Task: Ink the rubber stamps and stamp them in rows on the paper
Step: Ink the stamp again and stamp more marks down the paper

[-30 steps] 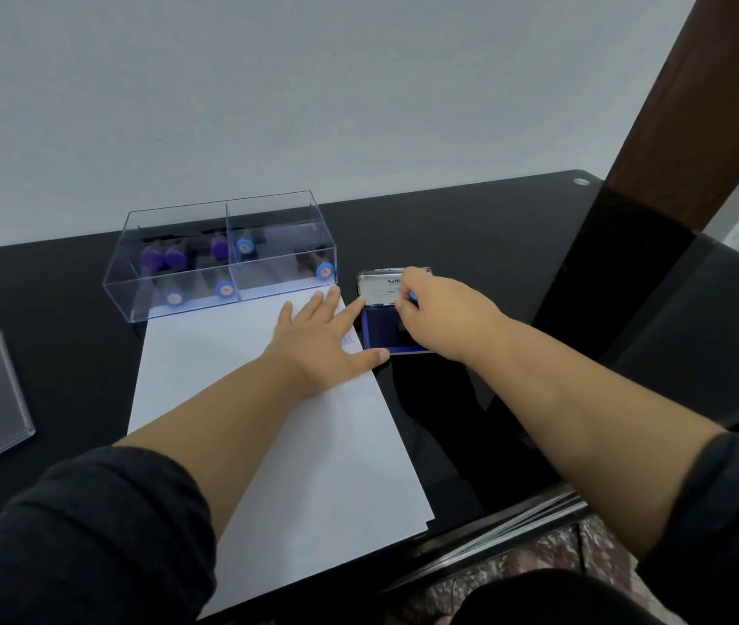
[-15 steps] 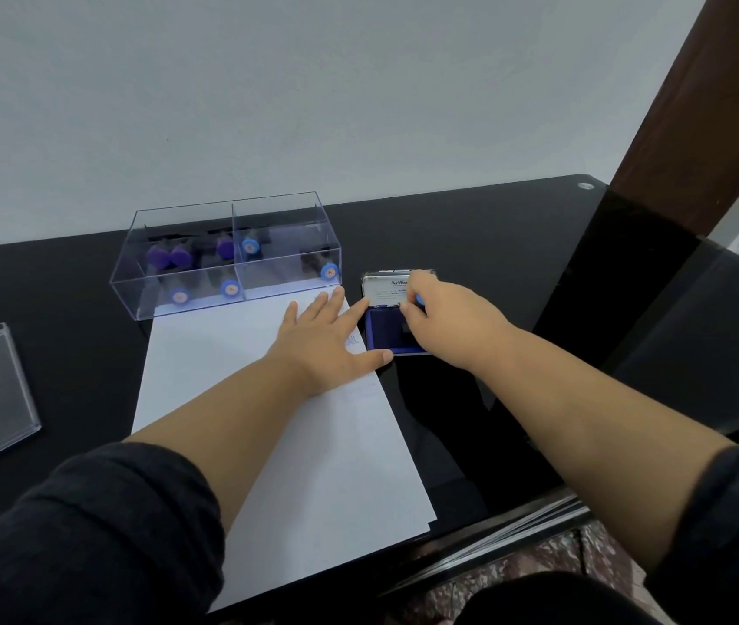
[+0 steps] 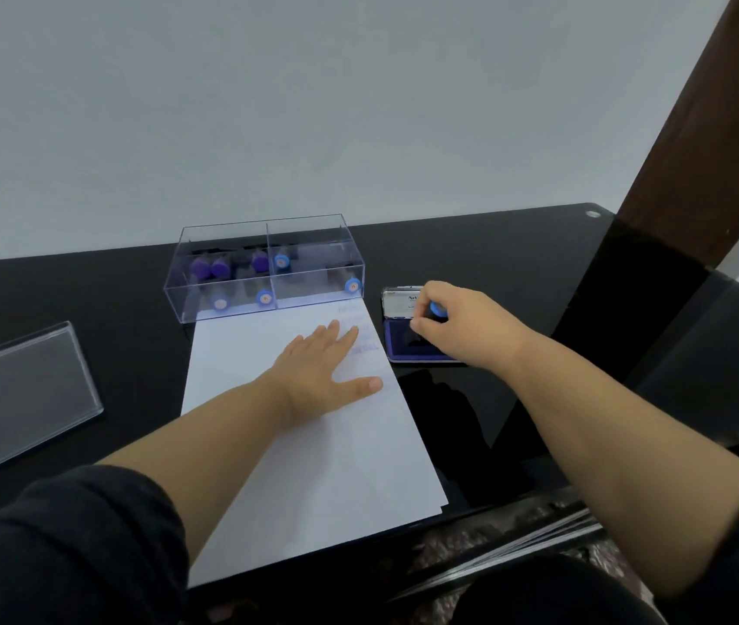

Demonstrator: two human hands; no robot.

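Stamp [image 3: 438, 308] in right-hand grip [image 3: 458, 320], above ink pad [image 3: 399, 342]

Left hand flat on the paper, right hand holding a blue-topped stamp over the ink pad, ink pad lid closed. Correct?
Not quite: the ink pad is open, its lid tipped up behind the blue pad, as the head view shows. The rest holds: the left hand lies flat on the paper, and the right hand holds a blue-topped stamp over the pad.
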